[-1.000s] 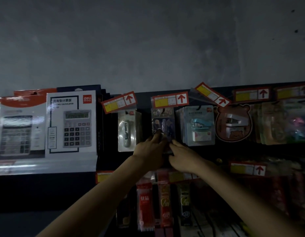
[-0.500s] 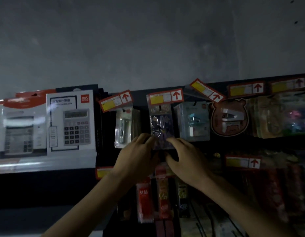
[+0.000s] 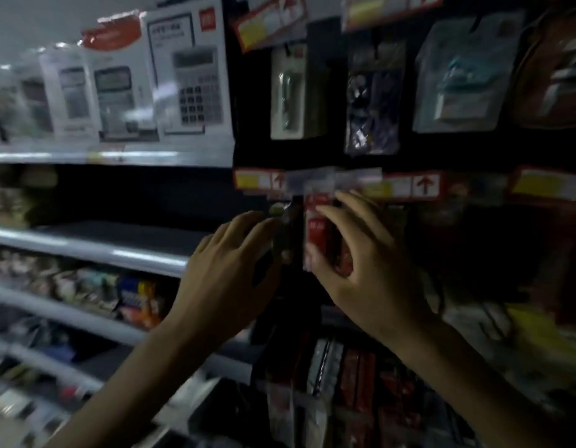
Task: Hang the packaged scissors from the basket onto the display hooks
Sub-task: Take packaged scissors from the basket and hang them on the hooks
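Two hands: right hand (image 3: 374,273) pinches one red pack (image 3: 315,227), left hand (image 3: 225,276), fingers straight, touches one dark pack (image 3: 288,224).

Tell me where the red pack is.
Head view, centre: the red pack is pinched by the right hand, below the price tags, right of the left hand.

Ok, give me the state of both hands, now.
Left hand: against a dark package; grip cannot be told, too blurred.
Right hand: pinching the red package between thumb and fingers.
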A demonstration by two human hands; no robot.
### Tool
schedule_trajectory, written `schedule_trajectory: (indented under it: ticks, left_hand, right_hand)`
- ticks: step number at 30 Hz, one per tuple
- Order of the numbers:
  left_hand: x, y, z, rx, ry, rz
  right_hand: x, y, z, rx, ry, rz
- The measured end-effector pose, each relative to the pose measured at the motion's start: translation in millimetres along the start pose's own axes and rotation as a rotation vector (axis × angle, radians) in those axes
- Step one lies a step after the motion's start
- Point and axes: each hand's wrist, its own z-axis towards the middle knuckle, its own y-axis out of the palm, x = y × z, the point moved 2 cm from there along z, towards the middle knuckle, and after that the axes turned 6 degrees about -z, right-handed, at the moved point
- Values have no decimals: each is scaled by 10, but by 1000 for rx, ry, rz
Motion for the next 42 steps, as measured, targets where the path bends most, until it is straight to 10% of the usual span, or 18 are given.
schedule_trajectory:
  ticks: [22,42]
  left_hand:
    - [-387,-1747,-5582,15,-1303,280]
    - [-356,-2695,-8559,6,-2039,476]
  right_hand:
    - [-3619,2012,-3202,-1112,-243,865]
    - [-6417,2651,-4996,-1505,-999,643]
